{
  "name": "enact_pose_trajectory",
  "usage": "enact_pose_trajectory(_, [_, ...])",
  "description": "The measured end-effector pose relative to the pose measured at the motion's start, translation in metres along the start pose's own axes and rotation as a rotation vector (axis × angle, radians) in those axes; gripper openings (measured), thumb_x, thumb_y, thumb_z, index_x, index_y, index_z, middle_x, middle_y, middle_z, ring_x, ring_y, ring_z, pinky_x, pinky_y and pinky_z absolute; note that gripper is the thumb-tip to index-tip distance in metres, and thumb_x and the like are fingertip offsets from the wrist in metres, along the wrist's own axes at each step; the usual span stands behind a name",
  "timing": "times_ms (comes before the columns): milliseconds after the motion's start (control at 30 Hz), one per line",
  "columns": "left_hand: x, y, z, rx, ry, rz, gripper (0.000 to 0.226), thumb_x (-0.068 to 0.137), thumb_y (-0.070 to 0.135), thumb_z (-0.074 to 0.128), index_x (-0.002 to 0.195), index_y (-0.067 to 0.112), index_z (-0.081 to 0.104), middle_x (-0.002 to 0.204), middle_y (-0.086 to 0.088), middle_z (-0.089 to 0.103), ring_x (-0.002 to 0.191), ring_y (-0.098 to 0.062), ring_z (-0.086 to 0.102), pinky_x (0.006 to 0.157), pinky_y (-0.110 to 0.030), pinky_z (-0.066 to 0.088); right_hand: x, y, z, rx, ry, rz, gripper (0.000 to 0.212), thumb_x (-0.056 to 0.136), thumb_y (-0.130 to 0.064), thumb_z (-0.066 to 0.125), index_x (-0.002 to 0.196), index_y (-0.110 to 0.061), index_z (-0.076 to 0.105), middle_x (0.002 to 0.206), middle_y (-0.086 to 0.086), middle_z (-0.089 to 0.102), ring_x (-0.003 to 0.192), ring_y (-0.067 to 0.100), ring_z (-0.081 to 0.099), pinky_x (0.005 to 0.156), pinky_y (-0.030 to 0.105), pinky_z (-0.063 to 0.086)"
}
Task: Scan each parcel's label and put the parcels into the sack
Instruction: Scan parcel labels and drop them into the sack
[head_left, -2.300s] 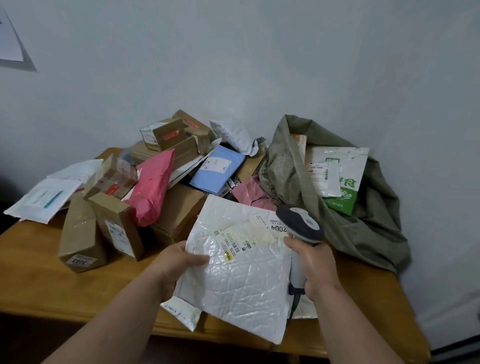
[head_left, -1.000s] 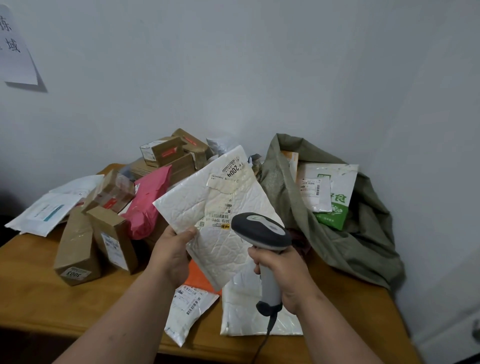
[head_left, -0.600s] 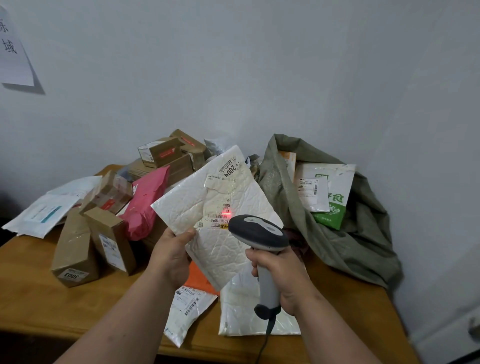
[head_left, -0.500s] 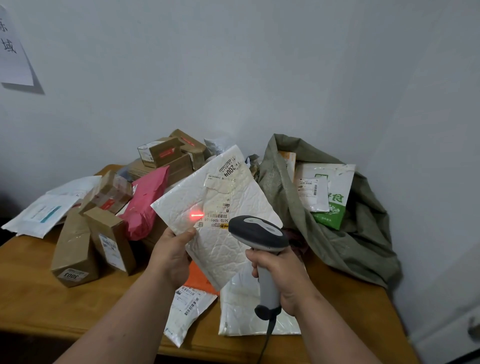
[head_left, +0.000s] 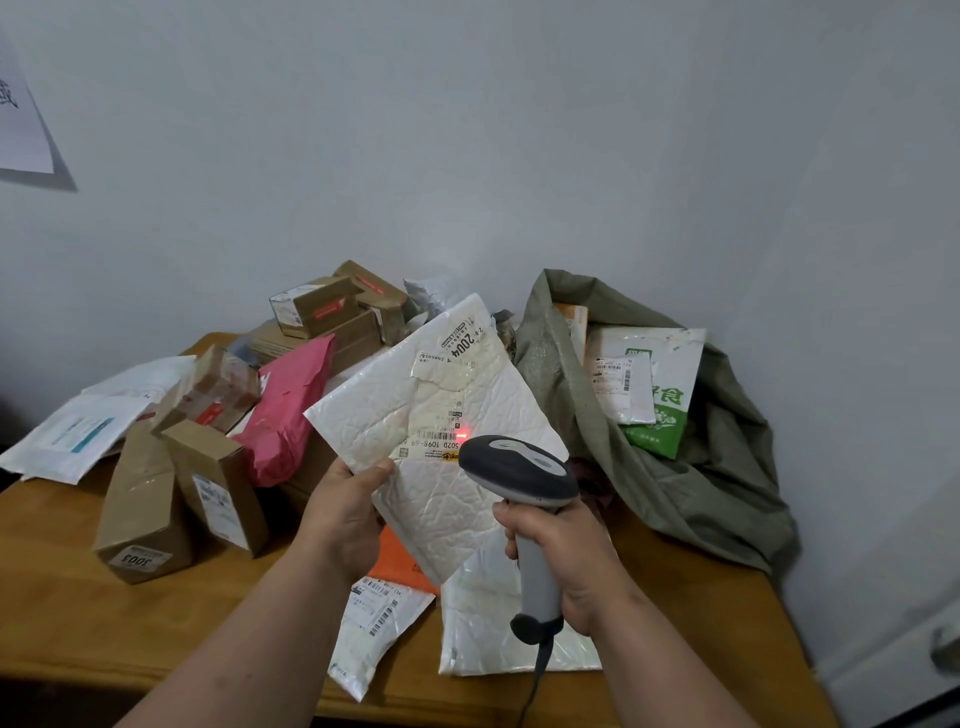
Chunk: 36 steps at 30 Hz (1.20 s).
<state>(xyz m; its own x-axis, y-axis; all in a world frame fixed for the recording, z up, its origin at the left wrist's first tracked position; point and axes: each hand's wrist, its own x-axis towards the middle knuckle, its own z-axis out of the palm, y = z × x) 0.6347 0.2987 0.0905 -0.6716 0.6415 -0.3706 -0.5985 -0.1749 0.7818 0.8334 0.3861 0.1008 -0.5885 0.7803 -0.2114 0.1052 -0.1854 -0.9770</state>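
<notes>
My left hand (head_left: 345, 512) grips the lower left edge of a white bubble mailer (head_left: 431, 415), tilted up over the table with its label facing me. My right hand (head_left: 563, 551) is curled round the handle of a grey barcode scanner (head_left: 519, 475), its head just below the label. A red laser dot (head_left: 462, 434) sits on the barcode. The olive green sack (head_left: 670, 467) slumps open at the back right, with a white and green parcel (head_left: 660, 384) inside.
A heap of brown boxes (head_left: 317, 312), a pink mailer (head_left: 288, 410) and white envelopes (head_left: 78, 431) covers the table's left and back. Flat white mailers (head_left: 483, 618) and an orange one (head_left: 402, 558) lie under my hands. The wooden table edge (head_left: 156, 670) runs along the front; walls stand behind and right.
The mailer was lifted off the table and tilted up toward me, and the scanner came up under its label. The red dot moved right along the label onto the barcode.
</notes>
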Motion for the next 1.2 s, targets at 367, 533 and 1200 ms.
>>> enact_pose_trajectory(367, [0.012,0.003,0.005,0.054,-0.155,-0.074,0.040,0.093,-0.008,0.051,0.124,0.015,0.063,0.116,-0.017,0.072,0.108,-0.038,0.067,0.095,-0.054,0.051,0.015,0.003,-0.032,0.074,0.248,0.059,0.037,0.075,-0.014,0.084,0.110,-0.012,0.072,0.107,0.012,0.072,0.101,0.033,0.065,0.088,0.052,0.054])
enact_pose_trajectory(533, [0.022,-0.009,0.026,0.110,-0.289,-0.204,0.040,0.092,-0.004,0.047,0.124,0.013,0.064,0.115,-0.022,0.071,0.095,-0.037,0.072,0.078,-0.049,0.057,0.009,0.008,-0.060,0.261,0.240,0.128,0.040,0.058,-0.011,0.084,0.097,-0.007,0.078,0.100,0.014,0.078,0.092,0.032,0.074,0.080,0.045,0.059])
enact_pose_trajectory(1200, [0.132,-0.071,0.304,0.808,-0.407,0.196,0.034,0.099,0.029,0.057,0.131,0.039,0.059,0.121,0.007,0.065,0.103,-0.010,0.064,0.081,-0.029,0.055,0.173,-0.069,-0.271,0.116,0.912,-0.248,0.030,0.078,-0.008,0.079,0.089,-0.032,0.065,0.092,-0.013,0.070,0.093,0.014,0.067,0.083,0.031,0.048])
